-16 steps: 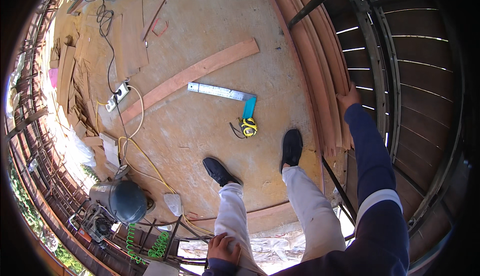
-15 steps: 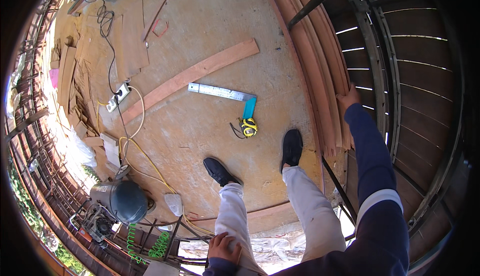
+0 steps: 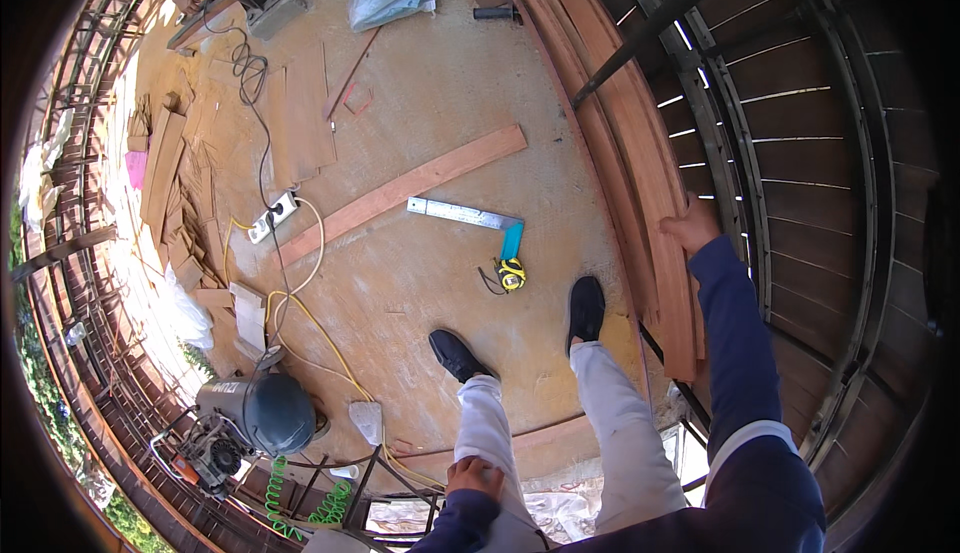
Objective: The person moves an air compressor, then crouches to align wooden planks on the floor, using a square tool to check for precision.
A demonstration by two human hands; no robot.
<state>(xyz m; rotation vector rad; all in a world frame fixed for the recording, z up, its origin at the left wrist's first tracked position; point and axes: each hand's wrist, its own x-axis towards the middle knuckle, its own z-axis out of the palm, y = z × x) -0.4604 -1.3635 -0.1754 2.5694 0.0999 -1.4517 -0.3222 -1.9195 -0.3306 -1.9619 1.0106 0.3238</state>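
1. Planks (image 3: 645, 143) lie stacked toward two o'clock.
2. The person's right hand (image 3: 692, 228), at three o'clock, holds the outermost plank (image 3: 674, 298), hidden fingers probably curled around its edge.
3. The left hand (image 3: 474, 476), loosely bent, rests at six o'clock on a trouser leg (image 3: 487, 423).
4. A try square (image 3: 465, 214) and tape measure (image 3: 510, 274) lie centrally.

Pale lettering stands on the dark grey, cylindrical metal compressor tank (image 3: 280, 415); markings on the silver, flat metal square blade (image 3: 462, 214) are illegibly small.
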